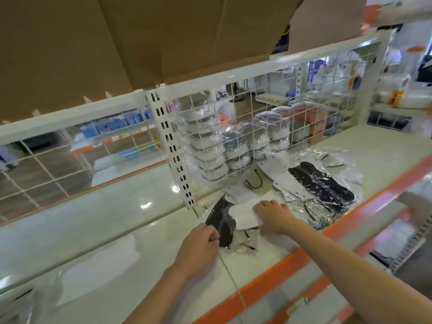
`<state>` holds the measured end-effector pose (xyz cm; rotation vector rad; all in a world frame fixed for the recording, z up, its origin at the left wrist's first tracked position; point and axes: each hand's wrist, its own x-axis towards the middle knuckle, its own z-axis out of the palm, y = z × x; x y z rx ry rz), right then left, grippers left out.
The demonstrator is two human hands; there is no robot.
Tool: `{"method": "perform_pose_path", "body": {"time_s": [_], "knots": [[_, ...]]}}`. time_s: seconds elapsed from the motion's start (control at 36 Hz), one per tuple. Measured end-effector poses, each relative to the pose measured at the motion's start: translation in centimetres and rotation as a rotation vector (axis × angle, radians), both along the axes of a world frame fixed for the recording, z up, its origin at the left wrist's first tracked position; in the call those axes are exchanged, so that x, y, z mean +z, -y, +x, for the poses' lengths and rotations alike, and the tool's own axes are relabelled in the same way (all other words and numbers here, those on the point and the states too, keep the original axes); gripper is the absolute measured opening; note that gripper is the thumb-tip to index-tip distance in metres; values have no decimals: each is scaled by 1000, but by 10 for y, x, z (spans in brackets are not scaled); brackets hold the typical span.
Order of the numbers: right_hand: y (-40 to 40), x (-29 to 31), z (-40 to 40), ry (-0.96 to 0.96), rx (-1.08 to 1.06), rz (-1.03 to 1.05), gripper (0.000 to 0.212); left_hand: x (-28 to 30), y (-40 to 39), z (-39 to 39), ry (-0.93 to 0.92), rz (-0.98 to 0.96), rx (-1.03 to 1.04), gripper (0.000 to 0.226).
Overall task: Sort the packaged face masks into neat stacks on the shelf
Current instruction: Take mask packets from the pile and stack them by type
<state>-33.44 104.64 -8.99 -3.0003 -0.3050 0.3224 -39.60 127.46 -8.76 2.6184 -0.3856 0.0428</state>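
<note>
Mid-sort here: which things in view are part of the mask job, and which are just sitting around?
Job:
black packaged mask pinched by left hand
white packaged mask under right hand
loose masks on shelf

Lying about:
cardboard box overhead
stacked clear-wrapped items behind wire grid

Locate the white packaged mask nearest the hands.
In the head view, the white mask lies centre-frame on the shelf, under the right hand, overlapping the black mask that the left hand pinches.
</note>
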Motion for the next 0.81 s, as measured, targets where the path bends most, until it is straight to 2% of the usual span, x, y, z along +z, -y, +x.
{"method": "perform_pose_path", "body": {"time_s": [0.17, 0.25, 0.31, 0.42, 0.47, 0.56, 0.61, 0.67, 0.72, 0.78, 0.81], "knots": [[10, 5, 9, 7, 189, -171, 53, -10, 31, 8, -97, -76, 66, 9], [9, 8, 8, 91, 223, -210, 40, -13, 40, 10, -137, -105, 88, 9], [7, 7, 9, 173, 219, -152, 33, -12, 44, 12, -159, -137, 120, 11], [-2, 11, 11, 214, 155, 92, 33, -7, 48, 15, -230, -266, 210, 13], [-6, 15, 16, 141, 105, 243, 32, -4, 50, 15, -273, -348, 259, 15], [-11, 30, 17, 6, 38, 497, 34, 3, 51, 18, -339, -592, 382, 15], [-16, 41, 13, -114, 2, 677, 39, 7, 53, 17, -395, -788, 421, 16], [-23, 46, 7, -428, -20, 999, 40, 14, 56, 15, -448, -960, 343, 24], [-30, 46, 3, -673, 6, 1184, 42, 15, 57, 14, -441, -1078, 265, 33], [-36, 42, 2, -687, 32, 1230, 36, 21, 58, 10, -436, -1261, 293, 18], [-37, 41, 2, -639, 31, 1243, 32, 21, 57, 8, -436, -1316, 319, 17]]}}
